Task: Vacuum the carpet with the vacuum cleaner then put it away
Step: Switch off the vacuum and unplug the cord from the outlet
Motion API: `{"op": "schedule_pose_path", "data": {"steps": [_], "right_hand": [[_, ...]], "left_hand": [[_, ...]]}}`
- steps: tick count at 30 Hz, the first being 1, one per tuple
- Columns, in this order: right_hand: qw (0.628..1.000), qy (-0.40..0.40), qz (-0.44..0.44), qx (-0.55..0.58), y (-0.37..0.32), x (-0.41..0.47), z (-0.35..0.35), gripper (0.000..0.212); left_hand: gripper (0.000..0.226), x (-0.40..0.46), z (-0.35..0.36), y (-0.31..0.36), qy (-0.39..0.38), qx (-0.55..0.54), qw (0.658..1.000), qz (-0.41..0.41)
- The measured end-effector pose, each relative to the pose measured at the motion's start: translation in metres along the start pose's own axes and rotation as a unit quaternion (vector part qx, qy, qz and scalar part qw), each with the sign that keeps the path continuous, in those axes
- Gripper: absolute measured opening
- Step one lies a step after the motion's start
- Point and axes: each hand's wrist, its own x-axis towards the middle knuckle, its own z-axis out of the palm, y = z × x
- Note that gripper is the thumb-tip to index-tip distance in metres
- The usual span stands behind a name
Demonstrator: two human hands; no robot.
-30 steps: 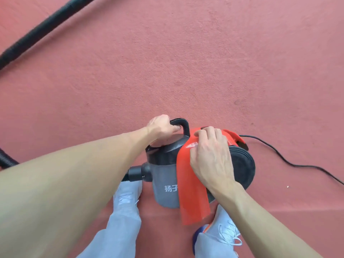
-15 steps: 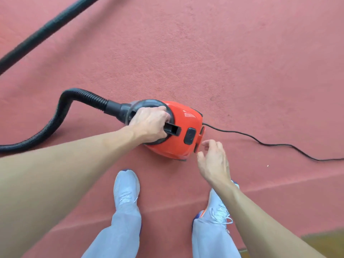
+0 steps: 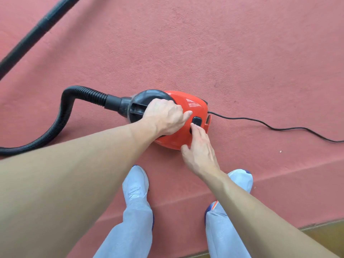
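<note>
Only an "N" logo on left shoe [image 3: 135,185], legible.

No readable text. Left shoe [image 3: 135,185] has an "N"-like logo on the tongue, too blurred to confirm. Vacuum [image 3: 188,108] shows no legible branding; mark on its black switch [image 3: 196,121] can't be made out.

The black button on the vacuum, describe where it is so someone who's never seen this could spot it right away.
Start at the red vacuum cleaner lying on the pink carpet, gripped at its handle by the left hand. On its red top, towards the end where the thin black cord leaves, sits the black button. The right hand touches it with its fingertips; it's the only dark patch on the red shell.
</note>
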Motion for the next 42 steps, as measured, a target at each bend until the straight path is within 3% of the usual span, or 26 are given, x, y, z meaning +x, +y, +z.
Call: {"op": "schedule_pose_path", "data": {"steps": [5, 10, 16, 19, 24, 30, 42], "right_hand": [[0.999, 0.023, 0.045, 0.003, -0.013, 0.005, 0.008, 0.078], [0.993, -0.009, 0.116, 0.031, -0.021, 0.015, 0.010, 0.084], [0.988, -0.069, 0.140, -0.001, -0.021, 0.025, -0.004, 0.088], [0.981, -0.132, 0.138, -0.023, -0.022, 0.023, -0.028, 0.081], [0.985, -0.109, 0.123, -0.046, -0.041, 0.000, -0.069, 0.053], [0.983, -0.125, 0.086, -0.102, -0.102, -0.049, -0.150, 0.048], [0.987, 0.098, 0.006, -0.125, -0.289, -0.190, -0.416, 0.040]], "left_hand": [[0.061, 0.001, 0.001, -0.003, 0.015, 0.008, 1.000, 0.023], [0.056, 0.002, 0.006, -0.002, 0.042, 0.026, 0.998, 0.028], [0.061, 0.004, 0.003, -0.001, 0.028, 0.020, 0.999, 0.013], [0.060, -0.004, -0.003, -0.004, -0.004, -0.011, 1.000, 0.000], [0.029, -0.024, -0.037, -0.004, -0.020, -0.074, 0.997, -0.001], [0.025, -0.072, -0.135, -0.016, -0.063, -0.128, 0.989, -0.024], [0.023, -0.144, -0.483, 0.019, 0.078, -0.195, 0.977, 0.023]]}}
